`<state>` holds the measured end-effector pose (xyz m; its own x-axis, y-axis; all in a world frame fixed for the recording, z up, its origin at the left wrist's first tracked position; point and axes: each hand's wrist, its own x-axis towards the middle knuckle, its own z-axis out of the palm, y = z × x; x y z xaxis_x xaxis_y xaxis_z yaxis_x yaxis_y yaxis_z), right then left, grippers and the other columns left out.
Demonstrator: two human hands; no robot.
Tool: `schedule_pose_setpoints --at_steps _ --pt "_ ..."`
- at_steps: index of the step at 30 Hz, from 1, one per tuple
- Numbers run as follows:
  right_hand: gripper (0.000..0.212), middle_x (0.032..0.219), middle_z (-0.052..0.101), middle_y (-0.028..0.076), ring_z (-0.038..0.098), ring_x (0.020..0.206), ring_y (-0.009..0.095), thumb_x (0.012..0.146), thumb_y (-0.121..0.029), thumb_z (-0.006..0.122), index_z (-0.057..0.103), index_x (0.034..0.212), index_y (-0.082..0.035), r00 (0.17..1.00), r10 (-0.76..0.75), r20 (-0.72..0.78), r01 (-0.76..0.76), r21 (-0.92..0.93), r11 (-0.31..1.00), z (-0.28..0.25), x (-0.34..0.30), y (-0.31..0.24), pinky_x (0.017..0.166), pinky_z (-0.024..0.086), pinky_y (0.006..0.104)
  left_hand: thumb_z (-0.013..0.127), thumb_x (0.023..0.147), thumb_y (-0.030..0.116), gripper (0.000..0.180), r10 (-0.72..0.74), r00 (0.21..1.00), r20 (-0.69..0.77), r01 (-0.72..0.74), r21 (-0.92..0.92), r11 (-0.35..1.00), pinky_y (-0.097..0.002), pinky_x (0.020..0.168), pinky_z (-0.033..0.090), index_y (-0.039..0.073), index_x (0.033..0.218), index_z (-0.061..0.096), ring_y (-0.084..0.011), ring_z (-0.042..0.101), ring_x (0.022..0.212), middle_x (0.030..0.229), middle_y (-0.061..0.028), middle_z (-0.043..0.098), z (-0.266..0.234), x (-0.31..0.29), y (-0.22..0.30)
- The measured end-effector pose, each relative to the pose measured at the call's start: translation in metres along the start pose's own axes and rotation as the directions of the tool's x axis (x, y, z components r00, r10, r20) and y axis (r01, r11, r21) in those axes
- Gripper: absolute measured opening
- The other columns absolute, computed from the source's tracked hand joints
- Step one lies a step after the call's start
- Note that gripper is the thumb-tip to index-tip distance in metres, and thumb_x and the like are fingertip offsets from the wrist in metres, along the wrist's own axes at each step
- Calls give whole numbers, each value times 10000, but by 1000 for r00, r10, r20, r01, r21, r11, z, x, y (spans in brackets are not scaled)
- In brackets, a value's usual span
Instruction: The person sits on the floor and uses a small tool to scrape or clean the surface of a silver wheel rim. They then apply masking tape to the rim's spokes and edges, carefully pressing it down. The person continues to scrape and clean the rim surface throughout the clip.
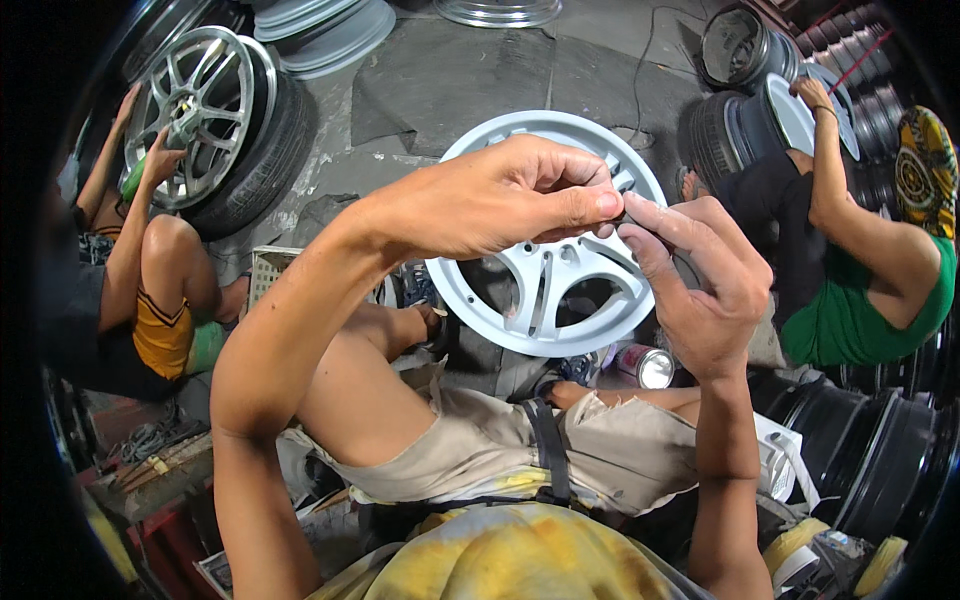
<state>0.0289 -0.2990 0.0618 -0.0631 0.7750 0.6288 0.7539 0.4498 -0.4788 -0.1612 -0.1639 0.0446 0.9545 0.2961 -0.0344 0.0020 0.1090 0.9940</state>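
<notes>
Both hands are raised close together over a light grey alloy wheel rim (480,322) with wide split spokes. My left hand (525,195) has its fingers curled, with thumb and forefinger pinched. Facing it, my right hand (710,265) brings its thumb and fingertips up to the left thumb tip. A sliver of something small and dark shows between the fingertips; its kind is mostly hidden by them. Below my hands, the rim's hub and lower spokes show, while its upper part is partly covered by my left hand and wrist.
A metal can (645,366) stands beside the rim's lower right. At left, a person holds a green-bodied power tool (150,165) against a spoked wheel (205,75) on a tyre. At right, a person in a green top (890,310) handles another rim (790,112). Dark rims (850,450) lie lower right.
</notes>
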Motion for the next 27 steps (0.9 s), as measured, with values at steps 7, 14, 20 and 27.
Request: schedule_pose_setpoints --at_steps 7,14,20,27 --pt "187 814 702 96 644 687 143 854 20 747 778 1037 -5 968 182 170 -192 43 980 34 6 26 640 505 280 682 1001 344 358 231 939 -254 -41 585 810 -291 667 438 -8 1069 673 -144 528 728 776 -38 592 -18 -19 -20" --pt "134 875 730 193 713 763 302 860 -77 717 759 925 32 864 396 311 -319 -270 909 90 -71 216 707 541 381 742 944 323 468 324 872 -367 93 774 627 -414 794 520 -3 1261 633 -305 638 885 1027 -181 662 -34 -34 -21" --pt "183 851 706 237 692 816 424 827 -139 676 742 855 29 789 449 419 -277 -410 869 135 -83 252 758 537 486 734 945 303 434 229 900 -370 145 751 644 -443 833 527 15 1256 639 -337 645 966 1111 -161 653 -24 -42 -13" --pt "151 879 712 273 700 866 467 822 -92 663 728 833 44 752 459 473 -211 -487 848 156 -82 255 836 561 531 728 948 280 377 197 906 -375 184 767 615 -444 838 518 19 1213 664 -354 638 986 1077 -155 645 -25 -39 -10"
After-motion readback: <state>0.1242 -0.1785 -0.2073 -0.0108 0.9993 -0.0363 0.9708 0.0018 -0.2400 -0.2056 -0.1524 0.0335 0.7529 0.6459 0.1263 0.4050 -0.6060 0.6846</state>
